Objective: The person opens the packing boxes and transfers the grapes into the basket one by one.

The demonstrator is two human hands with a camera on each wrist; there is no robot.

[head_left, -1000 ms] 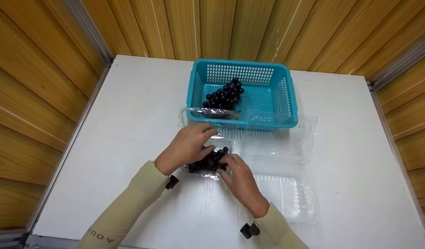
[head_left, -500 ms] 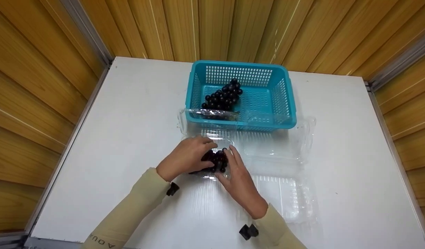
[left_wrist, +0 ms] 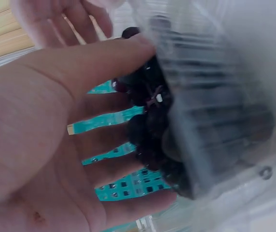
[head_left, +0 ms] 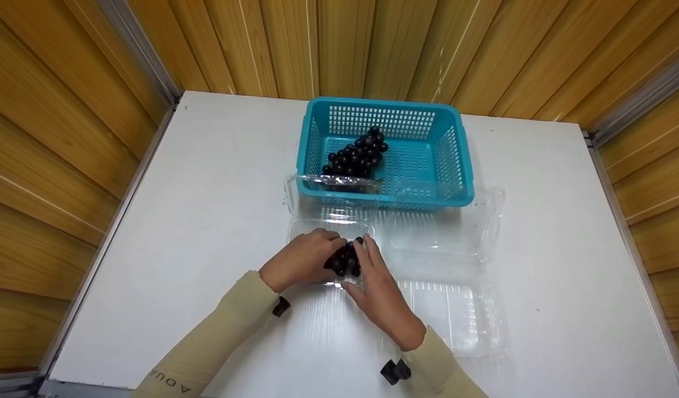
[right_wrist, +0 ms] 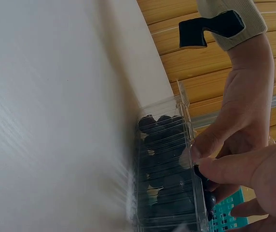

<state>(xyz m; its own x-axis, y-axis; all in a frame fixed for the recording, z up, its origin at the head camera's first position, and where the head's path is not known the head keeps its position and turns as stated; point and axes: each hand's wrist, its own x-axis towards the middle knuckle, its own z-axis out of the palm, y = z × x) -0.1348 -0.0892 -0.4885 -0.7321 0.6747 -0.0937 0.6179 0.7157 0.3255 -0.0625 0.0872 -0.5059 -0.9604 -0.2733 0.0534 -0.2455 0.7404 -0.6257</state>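
Note:
A bunch of dark grapes (head_left: 345, 261) lies in a transparent plastic clamshell box (head_left: 303, 225) whose lid stands raised toward the basket. From the left, my left hand (head_left: 306, 257) holds the bunch, thumb on the near side and fingers beyond it; the left wrist view has the grapes (left_wrist: 150, 121) between them. My right hand (head_left: 380, 293) is at the box's right side, its fingers extended along the grapes and its thumb near the front wall. Through the ribbed box wall (right_wrist: 167, 169), the right wrist view shows grapes inside. The left hand covers part of the bunch.
Behind the box stands a teal basket (head_left: 383, 102) with another bunch of dark grapes (head_left: 356, 157) inside. Another transparent clamshell (head_left: 444, 320) lies open at the right, partly behind the right forearm. Wood-patterned panels (head_left: 345, 44) border the white table (head_left: 223, 166).
My left hand has come nearer and slightly right, its thumb now tucked against the bunch. The right hand's fingers have straightened from a curl over the grapes.

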